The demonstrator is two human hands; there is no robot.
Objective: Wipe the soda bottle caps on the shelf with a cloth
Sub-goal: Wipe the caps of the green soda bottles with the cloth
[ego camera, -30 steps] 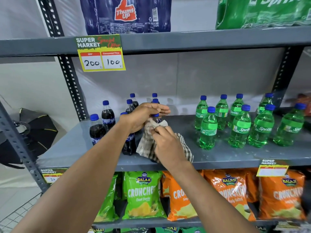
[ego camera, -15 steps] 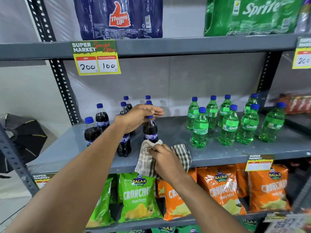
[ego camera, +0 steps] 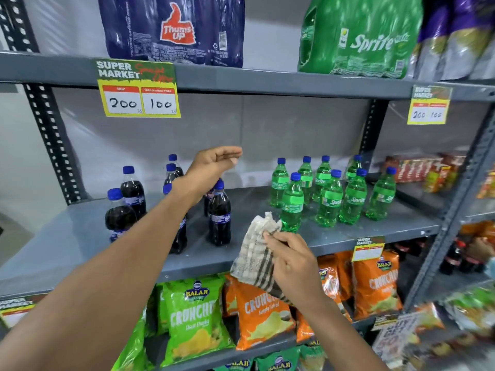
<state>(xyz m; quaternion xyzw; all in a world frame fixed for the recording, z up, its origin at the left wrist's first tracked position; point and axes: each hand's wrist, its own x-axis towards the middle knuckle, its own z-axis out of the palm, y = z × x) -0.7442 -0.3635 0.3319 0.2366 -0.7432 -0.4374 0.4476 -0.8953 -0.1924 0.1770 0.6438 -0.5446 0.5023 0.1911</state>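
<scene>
Several dark cola bottles with blue caps stand on the left of the grey middle shelf. Several green Sprite bottles with blue caps stand to their right. My left hand hovers above the cola bottles, fingers loosely apart, holding nothing. My right hand is at the shelf's front edge, gripping a checked cloth that hangs down in front of the shelf, just before the nearest Sprite bottle.
Shrink-wrapped Thums Up and Sprite packs sit on the top shelf. Crisp bags fill the shelf below. Yellow price tags hang from the shelf edges. A perforated upright stands at the left.
My left hand has let go of the cola bottle cap and lifted up to the right. My right hand has drawn the cloth away from that bottle, toward the Sprite bottles.
</scene>
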